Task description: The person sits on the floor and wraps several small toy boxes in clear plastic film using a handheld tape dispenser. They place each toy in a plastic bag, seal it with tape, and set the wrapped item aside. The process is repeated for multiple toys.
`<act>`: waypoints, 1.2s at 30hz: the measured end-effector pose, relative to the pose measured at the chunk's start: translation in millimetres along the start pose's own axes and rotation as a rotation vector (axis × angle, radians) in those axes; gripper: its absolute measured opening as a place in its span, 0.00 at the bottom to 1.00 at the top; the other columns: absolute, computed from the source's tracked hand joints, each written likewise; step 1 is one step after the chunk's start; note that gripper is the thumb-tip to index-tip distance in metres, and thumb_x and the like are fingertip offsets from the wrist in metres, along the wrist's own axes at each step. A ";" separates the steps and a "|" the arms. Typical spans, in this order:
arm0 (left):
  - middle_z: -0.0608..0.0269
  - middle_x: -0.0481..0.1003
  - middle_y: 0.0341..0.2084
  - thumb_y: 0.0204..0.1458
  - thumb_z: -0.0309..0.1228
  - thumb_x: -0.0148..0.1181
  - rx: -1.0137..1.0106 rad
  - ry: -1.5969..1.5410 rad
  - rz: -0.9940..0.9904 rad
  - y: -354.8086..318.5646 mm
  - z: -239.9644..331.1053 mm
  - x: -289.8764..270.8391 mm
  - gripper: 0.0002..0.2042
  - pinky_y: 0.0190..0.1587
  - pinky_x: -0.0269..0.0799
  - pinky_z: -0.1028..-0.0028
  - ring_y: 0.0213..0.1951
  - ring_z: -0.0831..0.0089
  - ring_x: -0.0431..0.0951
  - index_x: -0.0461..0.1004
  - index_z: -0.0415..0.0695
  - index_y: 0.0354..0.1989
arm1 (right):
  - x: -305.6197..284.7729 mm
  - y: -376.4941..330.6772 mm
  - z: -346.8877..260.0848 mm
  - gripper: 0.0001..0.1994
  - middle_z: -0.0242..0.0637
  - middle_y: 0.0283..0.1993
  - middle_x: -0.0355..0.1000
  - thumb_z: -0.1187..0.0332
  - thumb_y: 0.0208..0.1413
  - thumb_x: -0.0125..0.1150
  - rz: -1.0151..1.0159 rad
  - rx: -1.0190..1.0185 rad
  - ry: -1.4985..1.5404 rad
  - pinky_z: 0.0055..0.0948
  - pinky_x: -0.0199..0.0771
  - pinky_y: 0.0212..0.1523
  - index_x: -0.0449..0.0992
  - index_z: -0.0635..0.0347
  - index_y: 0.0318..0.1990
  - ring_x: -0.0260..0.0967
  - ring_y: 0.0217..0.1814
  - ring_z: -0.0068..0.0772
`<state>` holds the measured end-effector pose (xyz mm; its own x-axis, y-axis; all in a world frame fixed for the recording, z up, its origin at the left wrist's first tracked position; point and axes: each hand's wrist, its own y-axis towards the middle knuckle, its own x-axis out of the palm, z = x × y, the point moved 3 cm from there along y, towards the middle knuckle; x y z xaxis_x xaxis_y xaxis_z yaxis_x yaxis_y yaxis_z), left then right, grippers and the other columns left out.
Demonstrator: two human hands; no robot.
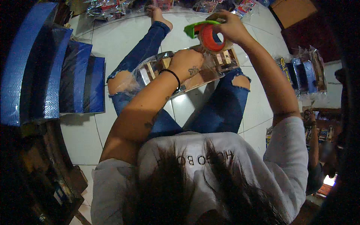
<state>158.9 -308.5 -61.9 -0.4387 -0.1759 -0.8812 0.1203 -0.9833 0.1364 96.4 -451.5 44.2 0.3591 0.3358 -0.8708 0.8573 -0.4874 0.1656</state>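
Note:
My right hand [229,28] grips a green tape dispenser [192,30] with a roll of tape on a red core [208,43], held just above a shallow wooden box [204,77]. Clear plastic [129,84] wraps this box and spreads loosely past its left end. The box lies across my legs, with small pale and dark pieces showing inside. Over its middle, my left hand [187,63] is closed with the knuckles up. Its fingertips are turned away, so whatever they pinch is hidden. A dark band circles the left wrist.
Tall blue panels [80,78] wrapped in plastic stand at the left. Plastic-wrapped packages [107,8] line the far side, with a cardboard box [294,12] at far right. More wrapped blue pieces [308,73] sit at the right. Another person's arm [313,144] shows at lower right.

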 end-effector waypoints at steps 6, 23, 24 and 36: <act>0.45 0.78 0.28 0.54 0.37 0.49 -0.017 0.002 -0.031 1.9 1.2 0.7 0.15 0.39 0.75 0.55 0.33 0.50 0.79 0.79 0.40 0.29 | 29.6 56.0 3.9 0.20 0.48 0.36 0.77 0.66 0.36 0.60 -0.475 -0.033 -0.385 0.35 0.74 0.43 0.80 0.63 0.40 0.75 0.40 0.42; 0.45 0.78 0.30 0.45 0.32 0.53 0.096 -0.111 0.070 5.6 -7.4 -0.9 0.11 0.39 0.75 0.57 0.34 0.50 0.80 0.80 0.40 0.28 | -3.8 -140.7 -17.8 0.24 0.46 0.43 0.69 0.71 0.38 0.63 0.112 0.090 -0.079 0.37 0.72 0.48 0.76 0.62 0.49 0.71 0.45 0.48; 0.44 0.78 0.29 0.45 0.32 0.52 0.059 -0.074 -0.012 7.3 -9.9 2.1 0.11 0.39 0.75 0.57 0.34 0.50 0.79 0.79 0.40 0.28 | 0.9 -161.3 -17.9 0.24 0.47 0.43 0.68 0.71 0.37 0.62 0.122 0.127 -0.053 0.38 0.72 0.48 0.76 0.62 0.49 0.71 0.46 0.49; 0.40 0.77 0.31 0.54 0.39 0.46 0.076 -0.030 -0.067 25.9 -29.1 3.1 0.17 0.41 0.73 0.55 0.34 0.45 0.77 0.78 0.38 0.31 | 81.9 -210.5 -30.9 0.21 0.48 0.47 0.68 0.66 0.40 0.66 -0.225 0.254 -0.175 0.41 0.73 0.47 0.76 0.60 0.46 0.70 0.46 0.52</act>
<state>186.6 -333.1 -74.2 -0.4698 -0.1096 -0.8760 0.0222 -0.9934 0.1124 -43.2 -296.5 -47.7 0.0851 0.3253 -0.9418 0.7806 -0.6091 -0.1398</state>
